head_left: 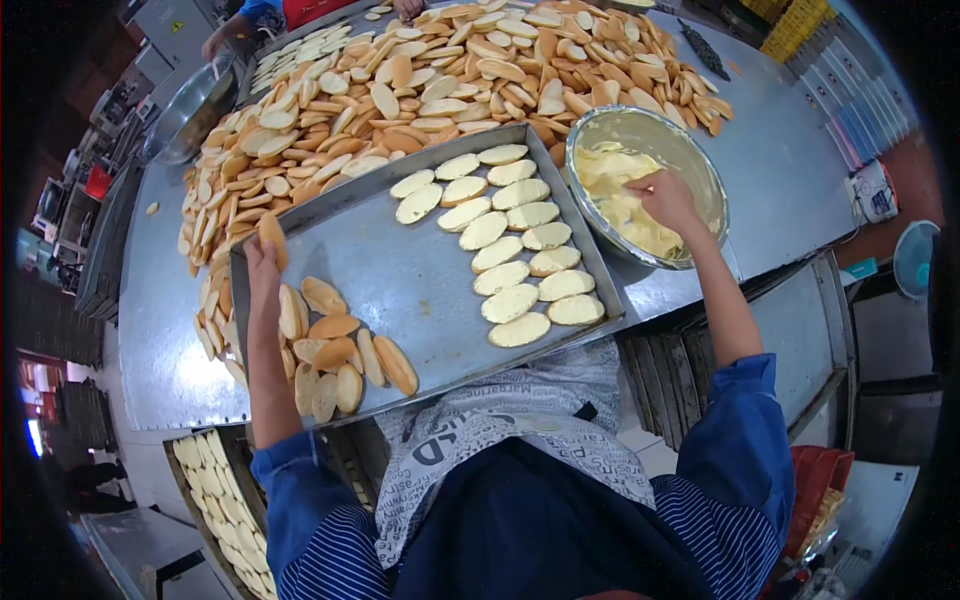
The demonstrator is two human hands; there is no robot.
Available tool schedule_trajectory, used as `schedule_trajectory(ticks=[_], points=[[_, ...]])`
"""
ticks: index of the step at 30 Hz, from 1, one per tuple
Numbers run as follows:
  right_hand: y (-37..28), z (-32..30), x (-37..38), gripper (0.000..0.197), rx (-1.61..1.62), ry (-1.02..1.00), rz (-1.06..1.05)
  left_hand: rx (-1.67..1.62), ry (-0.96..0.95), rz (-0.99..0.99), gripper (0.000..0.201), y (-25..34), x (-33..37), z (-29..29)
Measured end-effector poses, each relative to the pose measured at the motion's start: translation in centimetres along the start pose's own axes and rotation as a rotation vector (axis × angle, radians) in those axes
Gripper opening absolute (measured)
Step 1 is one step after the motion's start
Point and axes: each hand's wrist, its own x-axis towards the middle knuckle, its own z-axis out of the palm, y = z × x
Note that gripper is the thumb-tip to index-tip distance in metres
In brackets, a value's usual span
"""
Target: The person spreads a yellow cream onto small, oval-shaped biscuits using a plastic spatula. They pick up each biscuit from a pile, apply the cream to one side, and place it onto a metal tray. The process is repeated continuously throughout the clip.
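The left hand [262, 262] is extended to the far left corner of the baking tray [400, 280]. Its fingers pinch one browned bread slice [272, 236], held on edge just over the tray rim, next to the heap outside it.

The right hand [665, 200] is inside the metal bowl [700, 160], which stands on the bench [780, 170] just right of the tray. The fingers are curled down into the pale yellow spread [615, 190]; whether they grip anything cannot be told, since the fingertips are hidden by the back of the hand.

The tray sits tilted across the near edge of the bench, in front of the person's apron [500, 420]. On its right half lie three rows of coated slices [510, 250], pale side up, flat and close together. At its near left corner is a loose cluster of uncoated slices [335, 355], crust side showing, some leaning on one another.

Beyond the tray a large heap of bread slices [440, 80] covers the bench, reaching the bowl's far rim. A second bowl [190, 115] stands at the far left, with another person's hand [213, 43] at it. Below the bench at the lower left, a further tray of pale slices [215, 490] is visible.
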Motion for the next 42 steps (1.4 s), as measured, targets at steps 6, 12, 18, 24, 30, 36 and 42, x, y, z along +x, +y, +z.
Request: schedule_trajectory(ticks=[6, 12, 18, 24, 30, 36, 42], points=[[-0.3, -3.8, -1.6, 0.026, 0.365, -0.313, 0.068, -0.750, -0.355, -0.409, 0.032, 4.2, -5.9, 2.1], [2.2, -5.2, -3.5, 0.024, 0.595, -0.262, 0.196, -0.877, -0.386, -0.467, 0.039, 5.6, -9.8, 5.3], [2.1, -6.5, -6.6, 0.025, 0.545, -0.262, 0.135, -0.874, -0.365, -0.447, 0.043, 5.9, -11.9, 7.7], [2.6, -8.7, -8.8, 0.024, 0.624, -0.098, 0.293, -0.874, -0.465, -0.402, 0.053, 4.7, -13.1, 8.1], [-2.4, -5.4, -11.2, 0.025, 0.950, -0.069, 0.222, -1.068, -0.628, -0.469, 0.050, 7.5, -15.0, 10.8], [-10.2, -0.4, -12.5, 0.022, 1.165, -0.125, -0.017, -1.212, -0.712, -0.558, 0.044, 9.0, -16.1, 12.5], [-14.1, 3.8, -13.3, 0.032, 0.805, 0.410, -0.463, -1.227, -0.749, -0.524, 0.042, 10.0, -16.8, 12.8]])
